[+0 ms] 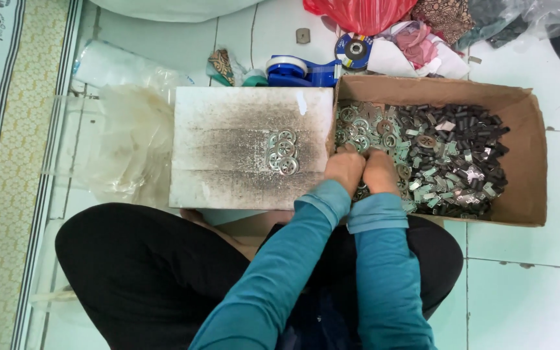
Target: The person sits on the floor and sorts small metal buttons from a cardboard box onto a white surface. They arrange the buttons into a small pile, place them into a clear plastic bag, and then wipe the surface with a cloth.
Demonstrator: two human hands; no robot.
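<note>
I note an open brown cardboard box [520,155] at right on the floor, rectangular, flaps up. Clear plastic bags [131,136] lie left; a red plastic bag [361,13] sits at top.

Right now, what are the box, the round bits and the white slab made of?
The box looks like brown cardboard, matte with folded flaps. The round discs seem thin metal, silvery and shiny. The white slab could be foam or painted board; grey smudges dull its surface, so I cannot tell.
</note>
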